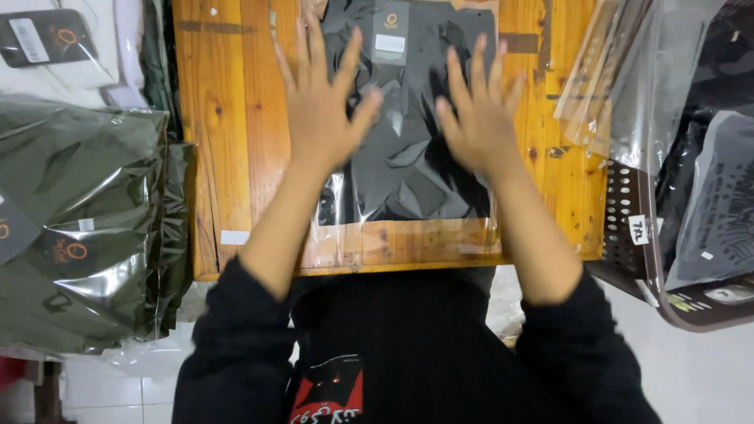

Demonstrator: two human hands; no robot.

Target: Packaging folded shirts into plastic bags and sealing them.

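Pressing flat with fingers spread wide, the left hand (320, 102) and right hand (479, 118) smooth a black folded garment in its clear plastic bag (404, 169) mid wooden tabletop (228, 118); the garment is already inside, the near bag flap lies unfolded.

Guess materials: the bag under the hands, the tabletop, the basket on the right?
Bag: thin clear plastic film, glossy; it wrinkles and glints over a black folded garment. Tabletop: wood planks, orange varnish; grain and knots show. Basket: probably moulded hard plastic, brown, with rows of holes. Both hands lie flat, fingers spread.
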